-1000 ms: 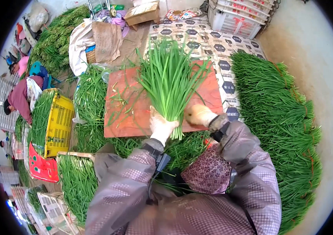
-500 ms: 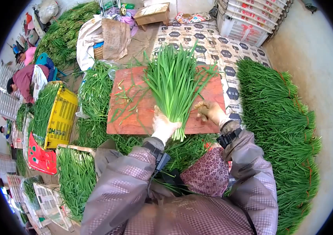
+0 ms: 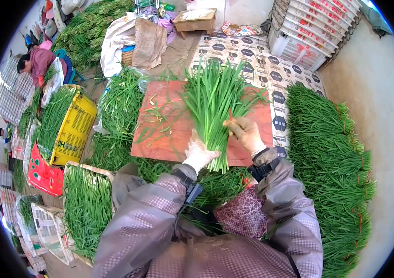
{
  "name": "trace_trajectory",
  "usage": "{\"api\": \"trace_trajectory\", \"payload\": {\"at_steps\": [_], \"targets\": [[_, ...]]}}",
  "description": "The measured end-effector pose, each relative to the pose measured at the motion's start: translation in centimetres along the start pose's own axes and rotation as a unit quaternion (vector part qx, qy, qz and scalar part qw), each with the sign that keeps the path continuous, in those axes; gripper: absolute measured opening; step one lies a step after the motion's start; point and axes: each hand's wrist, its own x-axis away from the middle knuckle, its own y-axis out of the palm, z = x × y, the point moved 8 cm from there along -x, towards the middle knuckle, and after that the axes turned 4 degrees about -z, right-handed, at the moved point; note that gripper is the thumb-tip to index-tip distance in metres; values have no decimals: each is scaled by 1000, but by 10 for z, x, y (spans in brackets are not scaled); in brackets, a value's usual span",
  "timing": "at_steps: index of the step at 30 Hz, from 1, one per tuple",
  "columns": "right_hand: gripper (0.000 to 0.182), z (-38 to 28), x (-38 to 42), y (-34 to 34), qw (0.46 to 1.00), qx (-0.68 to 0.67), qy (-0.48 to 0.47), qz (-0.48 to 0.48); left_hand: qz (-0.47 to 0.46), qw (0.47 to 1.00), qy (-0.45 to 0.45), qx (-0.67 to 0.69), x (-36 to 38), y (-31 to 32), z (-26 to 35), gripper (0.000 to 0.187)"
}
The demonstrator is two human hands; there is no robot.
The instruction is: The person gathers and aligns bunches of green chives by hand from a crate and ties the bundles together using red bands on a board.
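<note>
A bunch of long green chives [image 3: 215, 99] lies fanned out on a reddish-brown board [image 3: 160, 134]. My left hand [image 3: 200, 152], in a pale glove, grips the bunch near its cut ends. My right hand [image 3: 244, 132], also gloved, presses against the right side of the bunch a little higher up, with a thin red band [image 3: 230, 114] showing at its fingertips. Whether the fingers pinch that band I cannot tell for sure.
Bundled chives [image 3: 331, 153] are stacked along the right. Loose chives [image 3: 116, 120] lie left of the board, and a yellow crate [image 3: 74, 132] and a box [image 3: 86, 208] hold more. White crates [image 3: 312, 32] stand at the back right. Another person [image 3: 37, 62] crouches far left.
My right hand moved from the board's near right edge up against the bunch. The left hand kept its grip. The view shifted slightly.
</note>
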Motion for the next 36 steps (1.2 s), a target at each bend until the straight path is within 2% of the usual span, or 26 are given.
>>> {"api": "trace_trajectory", "payload": {"at_steps": [1, 3, 4, 5, 6, 7, 10, 11, 12, 16, 17, 20, 22, 23, 24, 26, 30, 36], "targets": [[14, -19, -5, 11, 989, 126, -80, -13, 10, 1000, 1, -9, -1, 0, -1, 134], [12, -55, -10, 44, 907, 355, -224, -39, 3, 1000, -8, -27, -4, 1, -2, 135], [13, -64, -14, 59, 891, 373, -250, -70, -1, 999, -13, -34, -5, 1, -1, 135], [12, -74, -16, 73, 869, 371, -320, -69, 28, 999, 0, -46, -17, 10, -10, 131], [12, -81, -16, 84, 844, 366, -387, -68, 15, 999, 7, -50, -18, 11, -8, 128], [10, -70, -21, 96, 839, 341, -411, -101, 3, 998, 13, -54, -15, 9, -3, 126], [9, -12, -44, 122, 891, 315, -254, -204, -15, 996, 27, -85, -5, -1, 11, 118], [7, 3, -51, 119, 920, 293, -196, -170, -13, 995, 19, -95, -6, 1, 10, 117], [6, 4, -53, 120, 917, 307, -195, -164, -11, 994, 11, -104, -7, 1, 7, 117], [7, 8, -58, 116, 902, 363, -177, -152, -7, 996, 87, -28, -11, -1, -4, 129], [7, 9, -60, 117, 900, 371, -171, -152, 12, 988, 149, 42, -10, -10, -6, 121], [15, 9, -60, 120, 894, 398, -158, -137, -4, 979, 159, 124, -10, -41, -30, 87], [14, 14, -61, 124, 882, 424, -156, -135, 67, 970, 147, 182, -28, -61, -51, 52], [13, 15, -62, 125, 885, 415, -163, -131, 82, 975, 137, 156, -34, -69, -54, 39], [13, 14, -63, 125, 888, 410, -160, -135, 137, 970, 162, 122, -57, -62, -72, 35], [13, 16, -63, 124, 894, 399, -150, -140, 139, 975, 161, 61, -66, -61, -68, 29], [13, 12, -61, 121, 901, 377, -183, -114, 121, 981, 147, 29, -56, -66, -46, 23], [13, 13, -58, 118, 900, 381, -172, -120, 90, 990, 110, -16, -64, -62, -45, 20]]}}
